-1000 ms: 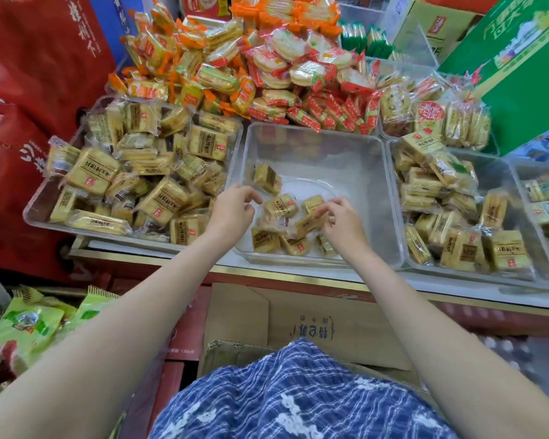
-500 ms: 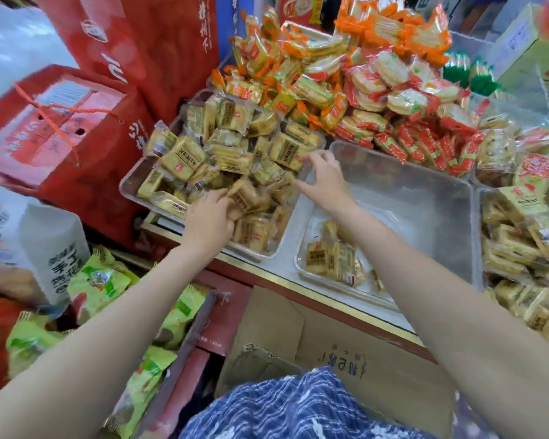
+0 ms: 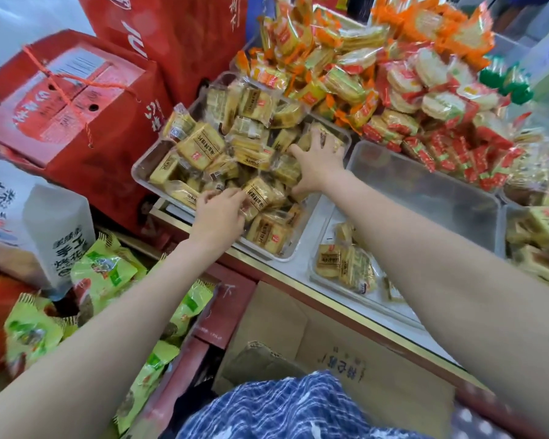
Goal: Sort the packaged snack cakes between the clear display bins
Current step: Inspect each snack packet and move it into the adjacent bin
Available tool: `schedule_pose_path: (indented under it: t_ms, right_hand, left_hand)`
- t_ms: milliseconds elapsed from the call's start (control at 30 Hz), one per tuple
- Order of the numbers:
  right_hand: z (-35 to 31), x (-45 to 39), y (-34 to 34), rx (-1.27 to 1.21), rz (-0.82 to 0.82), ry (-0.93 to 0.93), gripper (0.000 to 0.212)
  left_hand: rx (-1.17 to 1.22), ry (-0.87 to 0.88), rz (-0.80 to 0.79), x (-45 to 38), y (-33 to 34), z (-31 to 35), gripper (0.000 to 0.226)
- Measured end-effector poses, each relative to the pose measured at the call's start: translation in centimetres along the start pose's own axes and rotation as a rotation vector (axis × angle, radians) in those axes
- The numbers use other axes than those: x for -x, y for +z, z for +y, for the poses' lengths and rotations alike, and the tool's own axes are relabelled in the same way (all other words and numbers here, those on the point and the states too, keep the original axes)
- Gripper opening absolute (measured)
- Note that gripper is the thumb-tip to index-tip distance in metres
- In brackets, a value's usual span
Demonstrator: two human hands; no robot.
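The left clear bin (image 3: 139, 168) is heaped with yellow packaged snack cakes (image 3: 197, 152). My left hand (image 3: 219, 213) is at its near side, and its fingertips pinch the edge of one cake pack (image 3: 262, 194). Deeper in the same bin, my right hand (image 3: 319, 160) lies with spread fingers on top of the pile near the right wall. The middle clear bin (image 3: 425, 188) holds only a few cake packs (image 3: 339, 264) at its near left corner. A third bin (image 3: 536, 239) with cakes shows at the right edge.
Piles of orange-wrapped (image 3: 301, 36) and red-wrapped snacks (image 3: 450, 150) rise behind the bins. Red gift boxes (image 3: 67, 99) stand at left. Green snack bags (image 3: 105, 274) and an open cardboard box (image 3: 330, 359) sit below the counter edge (image 3: 298, 280).
Both hands left the middle bin and moved left into the full bin; the right hand has gone deeper across the pile. The view has swung left.
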State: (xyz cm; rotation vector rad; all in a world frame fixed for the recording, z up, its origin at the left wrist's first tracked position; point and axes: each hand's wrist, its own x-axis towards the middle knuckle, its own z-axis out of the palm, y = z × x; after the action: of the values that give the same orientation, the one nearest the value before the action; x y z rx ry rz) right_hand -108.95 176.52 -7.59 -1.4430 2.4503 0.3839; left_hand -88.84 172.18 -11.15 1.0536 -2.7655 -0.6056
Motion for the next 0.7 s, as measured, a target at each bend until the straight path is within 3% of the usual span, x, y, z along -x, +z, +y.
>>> schedule_pose_path:
  t_ms: [300, 400, 467, 567, 633, 700]
  right_hand:
    - [-0.9, 0.5, 0.7, 0.023, 0.113, 0.038, 0.081]
    - [-0.6, 2.2, 0.9, -0.086, 0.228, -0.02, 0.064]
    - [-0.6, 3.9, 0.9, -0.211, 0.363, -0.045, 0.048]
    - [-0.3, 6.8, 1.3, -0.437, 0.527, -0.079, 0.036]
    - [0.2, 8.7, 1.9, -0.557, 0.626, -0.106, 0.035]
    - [0.7, 10.3, 2.5, -0.629, 0.667, -0.131, 0.038]
  left_hand:
    - [0.023, 0.001, -0.122, -0.1, -1.0, -0.2, 0.034]
    - [0.021, -0.008, -0.209, -0.3, -1.4, -0.5, 0.034]
    - [0.093, -0.057, -0.16, -0.4, -1.9, 0.3, 0.033]
    - [0.547, -0.163, -0.062, -0.8, -3.0, 3.3, 0.029]
    - [1.07, -0.313, -0.179, -1.0, -3.8, 5.7, 0.022]
    - [1.365, -0.38, -0.294, -1.1, -3.9, 7.3, 0.026]
